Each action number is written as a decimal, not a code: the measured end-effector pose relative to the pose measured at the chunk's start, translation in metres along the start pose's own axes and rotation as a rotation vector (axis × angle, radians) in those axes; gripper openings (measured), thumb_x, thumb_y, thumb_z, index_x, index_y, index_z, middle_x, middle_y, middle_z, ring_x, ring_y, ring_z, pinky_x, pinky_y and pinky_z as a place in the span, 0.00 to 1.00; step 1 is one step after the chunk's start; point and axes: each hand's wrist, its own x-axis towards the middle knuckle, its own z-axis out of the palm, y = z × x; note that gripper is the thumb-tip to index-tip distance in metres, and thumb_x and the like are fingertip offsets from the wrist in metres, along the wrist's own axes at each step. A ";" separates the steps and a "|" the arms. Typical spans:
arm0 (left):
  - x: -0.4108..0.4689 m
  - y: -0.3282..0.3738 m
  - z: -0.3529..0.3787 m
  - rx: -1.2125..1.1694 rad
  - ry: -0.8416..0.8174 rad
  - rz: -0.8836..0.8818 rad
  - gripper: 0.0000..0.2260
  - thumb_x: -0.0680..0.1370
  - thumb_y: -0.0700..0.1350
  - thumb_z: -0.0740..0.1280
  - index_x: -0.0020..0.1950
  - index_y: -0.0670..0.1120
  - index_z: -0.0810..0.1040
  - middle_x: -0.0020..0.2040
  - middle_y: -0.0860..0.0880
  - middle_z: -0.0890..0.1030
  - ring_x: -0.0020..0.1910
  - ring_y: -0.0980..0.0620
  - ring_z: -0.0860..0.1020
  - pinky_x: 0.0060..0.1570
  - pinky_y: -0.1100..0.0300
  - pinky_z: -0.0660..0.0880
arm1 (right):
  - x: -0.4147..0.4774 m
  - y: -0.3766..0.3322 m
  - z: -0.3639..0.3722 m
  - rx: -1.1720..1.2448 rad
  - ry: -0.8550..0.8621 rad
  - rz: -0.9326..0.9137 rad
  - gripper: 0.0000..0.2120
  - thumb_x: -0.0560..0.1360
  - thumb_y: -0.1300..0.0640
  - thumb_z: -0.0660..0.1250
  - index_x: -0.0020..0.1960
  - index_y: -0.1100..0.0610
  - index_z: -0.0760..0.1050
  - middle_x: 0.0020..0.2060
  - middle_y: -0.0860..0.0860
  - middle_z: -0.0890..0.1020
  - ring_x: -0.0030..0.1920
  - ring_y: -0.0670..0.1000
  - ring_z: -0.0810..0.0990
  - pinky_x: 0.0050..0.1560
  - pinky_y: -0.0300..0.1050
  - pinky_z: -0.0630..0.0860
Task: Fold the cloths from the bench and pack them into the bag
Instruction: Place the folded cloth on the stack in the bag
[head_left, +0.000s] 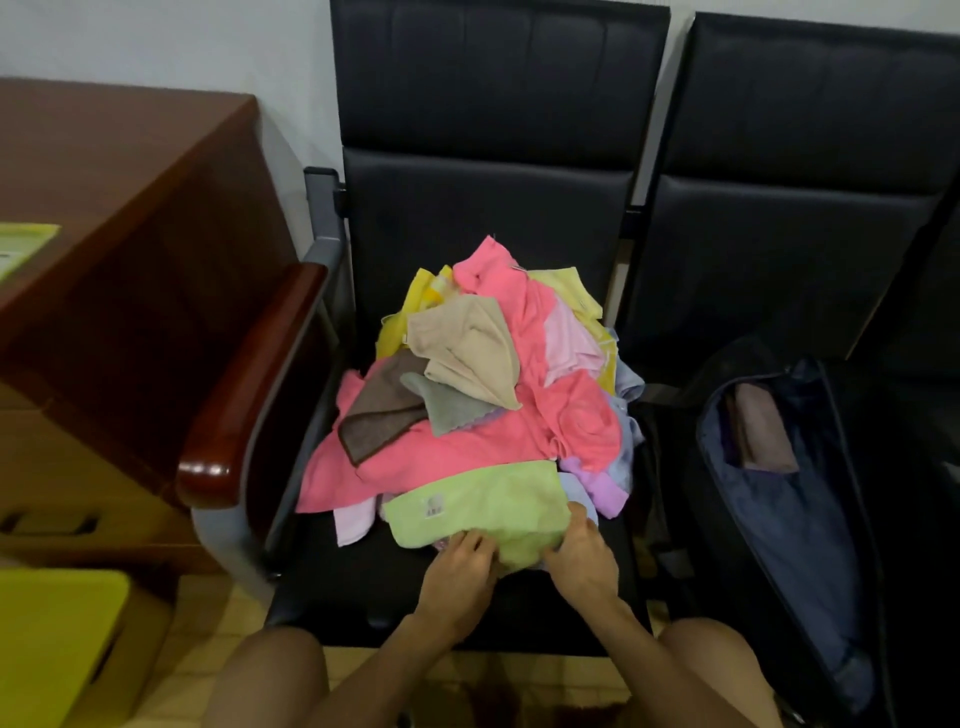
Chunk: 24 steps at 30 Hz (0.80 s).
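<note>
Left hand (458, 567) and right hand (583, 562): fingers curled, pinching near edge of green cloth (483, 506). Best to align corners, smooth flat, then crease.

Counts, placed relative to the pile. I count one pile of cloths (467, 447) on the counter (353, 582). I cannot tell its full number, since the layers hide one another. On top of the pile I can make out one beige cloth (467, 348), one brown cloth (374, 421) and one grey cloth (447, 410), and at its near edge one green cloth (483, 509). Two grips show just below the pile: left grip (460, 566) and right grip (584, 558). To the right of the pile lies one bag (795, 545) with one folded cloth (763, 426) inside. The counter shows two seats.
</note>
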 end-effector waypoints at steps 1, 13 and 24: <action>0.002 0.004 -0.007 -0.077 0.043 -0.010 0.07 0.81 0.46 0.61 0.48 0.45 0.76 0.48 0.47 0.77 0.49 0.49 0.74 0.49 0.55 0.72 | 0.001 0.000 -0.001 -0.009 -0.034 -0.026 0.32 0.77 0.54 0.64 0.77 0.52 0.56 0.67 0.55 0.71 0.63 0.59 0.75 0.54 0.49 0.73; 0.030 0.073 -0.198 -0.708 0.357 -0.018 0.10 0.82 0.39 0.60 0.40 0.45 0.69 0.35 0.52 0.69 0.32 0.60 0.65 0.33 0.65 0.65 | -0.025 -0.054 -0.085 0.279 0.114 -0.449 0.04 0.77 0.58 0.68 0.43 0.56 0.77 0.41 0.48 0.78 0.44 0.46 0.75 0.45 0.37 0.70; 0.006 0.119 -0.309 -1.207 0.503 -0.120 0.09 0.71 0.46 0.63 0.31 0.50 0.67 0.29 0.54 0.66 0.31 0.55 0.63 0.33 0.56 0.59 | -0.122 -0.118 -0.225 0.836 0.352 -0.603 0.08 0.80 0.62 0.59 0.43 0.59 0.65 0.30 0.50 0.63 0.28 0.44 0.60 0.27 0.38 0.58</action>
